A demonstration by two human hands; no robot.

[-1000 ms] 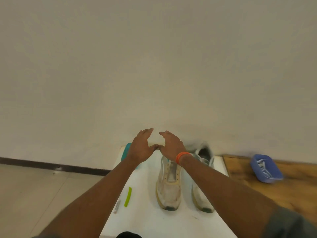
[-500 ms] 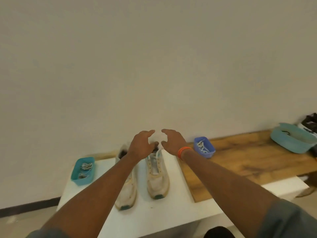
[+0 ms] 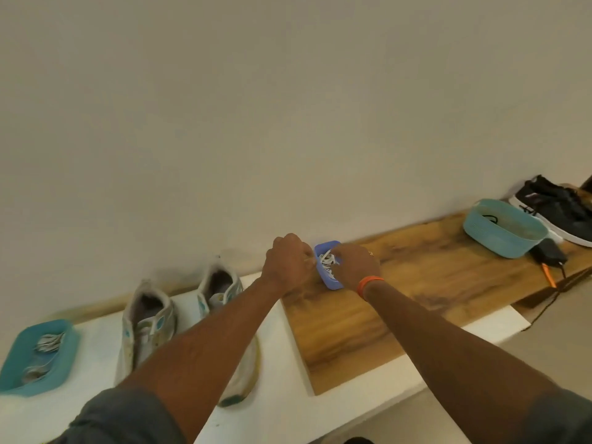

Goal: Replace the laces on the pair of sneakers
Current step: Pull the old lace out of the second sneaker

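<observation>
Two worn white sneakers stand on the white table: one [image 3: 145,328] in full view, the other [image 3: 221,283] partly hidden under my left forearm. Neither shows laces. A small blue basket [image 3: 330,284] sits on the wooden board [image 3: 416,283] with a bundle of white laces [image 3: 326,261] inside. My left hand [image 3: 286,262], fingers curled, holds the basket's left rim. My right hand [image 3: 355,262], with an orange wristband, reaches into the basket from the right, its fingers curled on the laces.
A teal tray [image 3: 19,376] holding grey-white laces lies at the table's left end. Far right on the board are a teal basket [image 3: 503,232], a black device with an orange part [image 3: 548,254] and black sneakers [image 3: 560,206]. A plain wall rises behind.
The view swung right and down. Both hands moved from above the sneakers over to the blue basket and closed on it and its laces.
</observation>
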